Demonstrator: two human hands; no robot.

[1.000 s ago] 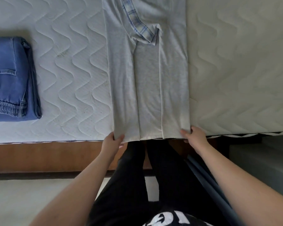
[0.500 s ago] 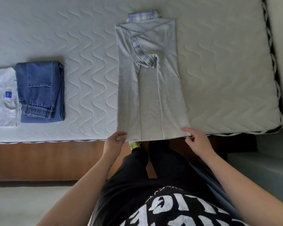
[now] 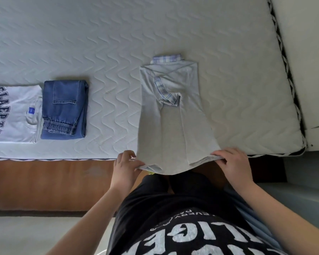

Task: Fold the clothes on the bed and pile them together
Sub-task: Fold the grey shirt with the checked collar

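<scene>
We hold the grey shirt (image 3: 173, 115) by its two near corners, at the bed (image 3: 118, 43) edge closest to us; left hand (image 3: 124, 167) pinches the left corner, fingers curled round the hem, and right hand (image 3: 232, 162) grips the right corner the same way, thumb under and fingers on top (so both are clamped on cloth, not loose). Judging by that, the hold is there to lift the hem evenly and carry it up toward the collar for the next fold; taking both corners at once should keep the narrow strip from twisting or the tucked sides from slipping out.

The shirt lies lengthwise on the mattress, right of centre, collar end away from us, hem just over the edge and slightly lifted; sides are already folded in to the middle, approx. a long rectangle, w/ two vertical creases showing. A blue-and-white checked collar (image 3: 167, 58) peeks out at the far end, and a checked cuff (image 3: 166, 92) lies across the upper part; fabric looks soft, thin, a bit wrinkled near the top.

Well apart to the left sit folded jeans (image 3: 64, 109) and, touching them, a folded white printed shirt (image 3: 13, 115); they lie side by side, not stacked yet.
</scene>
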